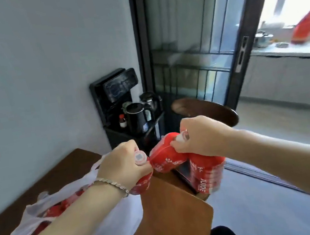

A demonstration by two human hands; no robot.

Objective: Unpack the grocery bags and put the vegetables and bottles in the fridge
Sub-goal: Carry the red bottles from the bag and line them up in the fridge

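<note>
My left hand (125,163) grips the neck of a red juice bottle (140,184) with a pale cap, held above the brown table (167,218). My right hand (200,138) holds two more red-labelled juice bottles (206,172) by their necks, past the table's right corner. A white plastic grocery bag (97,219) lies on the table under my left forearm, and red items show through its open top. No fridge is in view.
A black tea station with kettles (139,115) stands against the wall behind the table. A dark round chair back (208,110) is near my right hand. A glass sliding door (190,50) opens onto a kitchen counter (290,51) holding a red bottle.
</note>
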